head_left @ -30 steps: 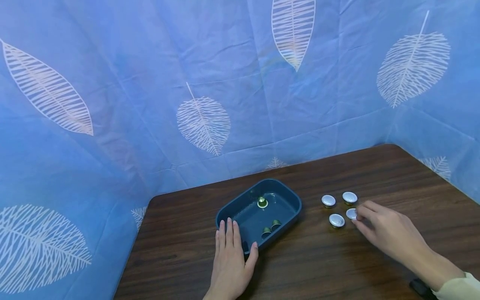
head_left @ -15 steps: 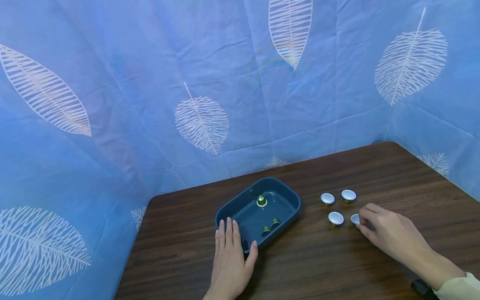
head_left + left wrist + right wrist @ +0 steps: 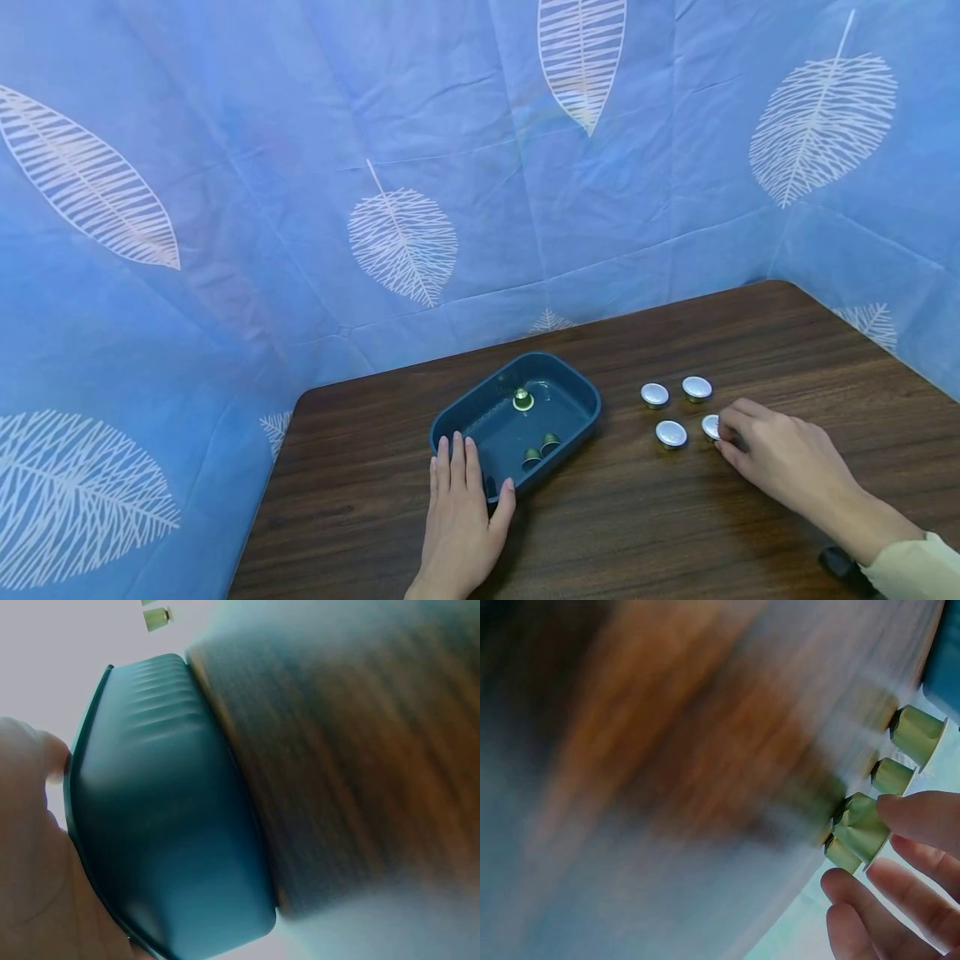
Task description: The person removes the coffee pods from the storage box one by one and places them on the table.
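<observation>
My left hand (image 3: 459, 533) lies with straight fingers over the near left rim of a dark blue tray (image 3: 577, 375). Inside the tray are green coffee capsules: one stands foil down (image 3: 522, 400), and two (image 3: 551, 442) lie by the near wall. To the right, my right hand (image 3: 787, 458) pinches a green coffee capsule (image 3: 710, 427) by its edge, its silver foil up and partly hidden by the fingers. In the right wrist view the thumb presses on this capsule's (image 3: 862, 825) side, low at the table.
Beside the pinched capsule stand three more capsules, foil up: a back left one (image 3: 655, 395), a back right one (image 3: 697, 388) and a front left one (image 3: 671, 434). The wooden table (image 3: 360, 475) meets a blue leaf-print cloth (image 3: 300, 208) at its back.
The capsule at my right hand has shifted slightly right, with the fingers staying on it. My left hand keeps its place on the tray. The head view has tilted a little.
</observation>
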`<state>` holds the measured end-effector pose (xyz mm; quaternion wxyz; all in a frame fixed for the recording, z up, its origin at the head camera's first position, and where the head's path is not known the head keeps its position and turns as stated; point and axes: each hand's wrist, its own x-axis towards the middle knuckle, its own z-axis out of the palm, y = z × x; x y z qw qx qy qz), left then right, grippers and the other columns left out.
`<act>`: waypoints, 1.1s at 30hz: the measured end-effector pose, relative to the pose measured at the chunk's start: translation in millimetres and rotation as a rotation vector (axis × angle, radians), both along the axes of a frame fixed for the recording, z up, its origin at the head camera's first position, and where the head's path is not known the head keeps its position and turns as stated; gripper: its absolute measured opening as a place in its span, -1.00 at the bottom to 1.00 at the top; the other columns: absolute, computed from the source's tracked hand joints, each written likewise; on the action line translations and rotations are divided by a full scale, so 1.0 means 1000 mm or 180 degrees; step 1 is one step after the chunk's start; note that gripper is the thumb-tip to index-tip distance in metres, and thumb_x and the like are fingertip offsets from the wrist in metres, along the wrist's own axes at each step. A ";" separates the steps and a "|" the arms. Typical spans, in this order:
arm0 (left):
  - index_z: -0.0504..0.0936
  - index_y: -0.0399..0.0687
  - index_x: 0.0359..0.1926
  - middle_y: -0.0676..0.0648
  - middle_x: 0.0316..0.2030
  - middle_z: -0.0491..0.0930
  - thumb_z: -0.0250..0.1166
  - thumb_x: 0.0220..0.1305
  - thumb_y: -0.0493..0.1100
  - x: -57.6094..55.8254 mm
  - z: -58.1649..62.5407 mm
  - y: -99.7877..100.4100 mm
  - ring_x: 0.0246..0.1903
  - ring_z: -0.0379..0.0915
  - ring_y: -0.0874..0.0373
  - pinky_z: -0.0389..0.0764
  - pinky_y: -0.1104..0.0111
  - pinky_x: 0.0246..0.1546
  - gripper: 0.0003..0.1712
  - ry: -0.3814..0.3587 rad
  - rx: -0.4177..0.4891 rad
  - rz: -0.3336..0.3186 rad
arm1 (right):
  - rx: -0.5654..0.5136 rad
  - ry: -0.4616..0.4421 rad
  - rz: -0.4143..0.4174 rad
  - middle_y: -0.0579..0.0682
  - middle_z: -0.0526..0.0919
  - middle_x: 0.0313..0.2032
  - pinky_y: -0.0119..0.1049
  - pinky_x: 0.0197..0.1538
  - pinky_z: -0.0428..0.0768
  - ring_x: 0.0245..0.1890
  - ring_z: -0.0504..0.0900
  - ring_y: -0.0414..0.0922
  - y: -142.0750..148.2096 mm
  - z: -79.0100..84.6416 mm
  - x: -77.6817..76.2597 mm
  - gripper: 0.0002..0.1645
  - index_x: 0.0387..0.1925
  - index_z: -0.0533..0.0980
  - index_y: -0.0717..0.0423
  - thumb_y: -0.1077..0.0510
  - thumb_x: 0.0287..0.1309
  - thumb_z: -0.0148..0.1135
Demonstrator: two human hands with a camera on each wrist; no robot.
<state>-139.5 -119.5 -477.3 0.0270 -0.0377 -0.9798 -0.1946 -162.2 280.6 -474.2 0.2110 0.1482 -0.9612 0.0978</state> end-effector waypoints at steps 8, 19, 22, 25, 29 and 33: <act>0.17 -0.24 0.67 -0.29 0.72 0.02 0.04 0.58 0.37 0.000 0.001 0.000 0.74 -0.21 -0.25 -0.02 -0.22 0.70 -0.02 -0.0029 -0.0005 0.0002 | 0.0008 -0.0123 -0.0073 -0.17 0.62 -0.34 -0.38 -0.59 0.17 -0.63 0.19 -0.41 0.002 0.003 0.000 -0.61 -0.39 0.57 -0.10 0.19 -0.06 0.71; 0.18 -0.27 0.67 -0.30 0.71 0.03 0.05 0.59 0.34 0.001 0.000 0.000 0.74 -0.21 -0.26 -0.02 -0.22 0.70 -0.03 0.0048 0.0046 -0.0022 | -0.0078 0.0003 -0.0098 -0.16 0.69 -0.34 -0.40 -0.59 0.19 -0.59 0.24 -0.44 0.002 0.003 0.002 -0.63 -0.39 0.61 -0.13 0.12 -0.12 0.74; 0.19 -0.28 0.66 -0.31 0.71 0.04 0.05 0.60 0.32 0.001 0.000 0.000 0.74 -0.20 -0.27 -0.01 -0.23 0.69 -0.04 0.0087 0.0053 -0.0037 | -0.0102 0.0197 -0.0036 -0.09 0.73 -0.30 -0.41 -0.62 0.18 -0.59 0.33 -0.41 0.002 0.004 0.002 -0.62 -0.35 0.65 -0.08 0.11 -0.18 0.75; 0.19 -0.28 0.66 -0.31 0.71 0.04 0.05 0.60 0.33 0.001 0.000 0.000 0.74 -0.20 -0.27 -0.01 -0.23 0.69 -0.04 0.0069 0.0025 -0.0036 | -0.0146 0.0425 0.0144 -0.03 0.78 -0.23 -0.38 -0.64 0.31 -0.54 0.57 -0.24 -0.002 0.006 0.001 -0.59 -0.27 0.72 -0.03 0.12 -0.23 0.75; 0.18 -0.27 0.67 -0.30 0.71 0.03 0.06 0.59 0.34 0.001 0.001 0.000 0.74 -0.21 -0.27 -0.01 -0.23 0.69 -0.03 0.0031 0.0002 -0.0014 | -0.0127 0.0448 0.0471 0.01 0.82 -0.11 -0.18 -0.45 0.68 -0.25 0.81 0.02 -0.010 0.009 0.001 -0.54 -0.18 0.78 -0.03 0.10 -0.23 0.77; 0.18 -0.26 0.67 -0.29 0.72 0.03 0.05 0.58 0.35 0.001 0.001 0.000 0.74 -0.21 -0.26 -0.01 -0.23 0.69 -0.03 0.0009 -0.0005 -0.0011 | -0.0047 0.0225 0.0643 -0.01 0.83 -0.01 -0.04 -0.24 0.78 -0.11 0.82 0.03 -0.019 0.011 0.005 -0.53 -0.11 0.80 -0.09 0.05 -0.16 0.77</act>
